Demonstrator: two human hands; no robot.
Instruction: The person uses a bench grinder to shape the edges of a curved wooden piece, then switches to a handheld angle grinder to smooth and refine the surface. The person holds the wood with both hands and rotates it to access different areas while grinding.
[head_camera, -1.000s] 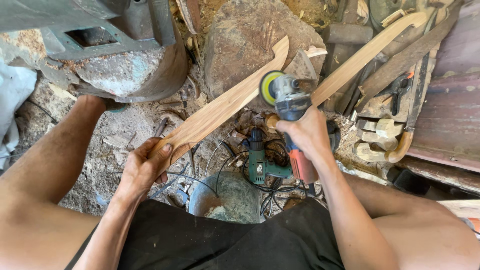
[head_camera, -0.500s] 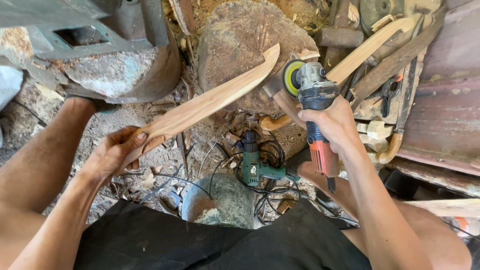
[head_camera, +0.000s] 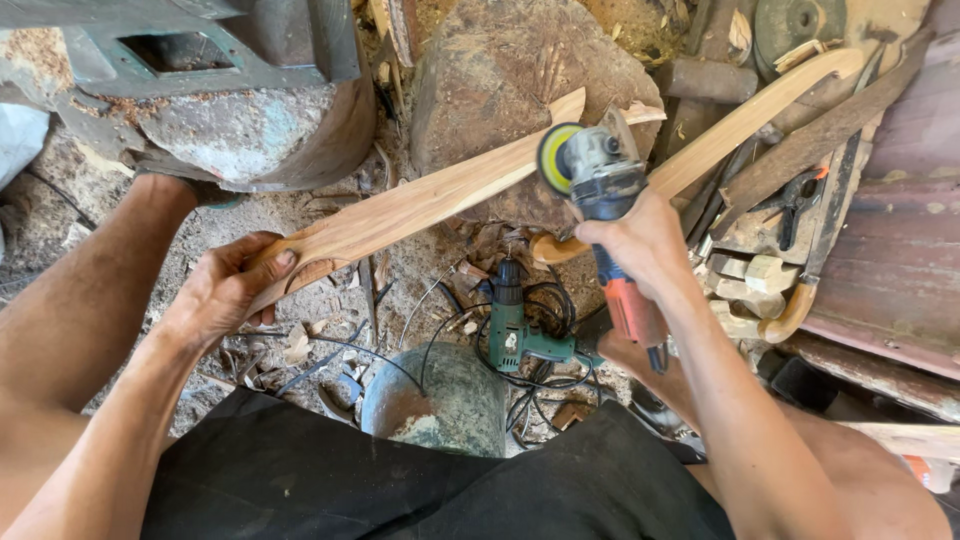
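- Left hand (head_camera: 222, 295) was wrapped around the near end of a long curved wooden piece (head_camera: 420, 205), thumb on top, fingers curled under, gripping firmly.
- Right hand (head_camera: 640, 245) was closed around the body of an angle grinder (head_camera: 600, 185); its red-orange handle ran down and near, past the wrist.
- Wooden piece ran from near left to far right, held in the air above the debris, its far tip over a big stump (head_camera: 530, 75).
- Grinder's yellow-rimmed disc (head_camera: 553, 158) sat against the right edge of the piece, near its far end; whether it truly touched the wood could not be told.
- Judged progress: the piece was already cut to its curved outline, with a notch shaped near the held end. Its face looked pale and fairly smooth, so the rough shaping seemed done; edge smoothing near the far end appeared to be what remained.
- A second curved wooden piece (head_camera: 750, 115) lay at far right, leaning across tools and offcuts.
- Green electric drill (head_camera: 515, 330) rested on the ground between the knees, amid tangled black cable (head_camera: 545, 300).
- Rounded greenish pot-like object (head_camera: 435, 400) stood just near of the drill.
- Wood chips and sawdust covered the ground around.
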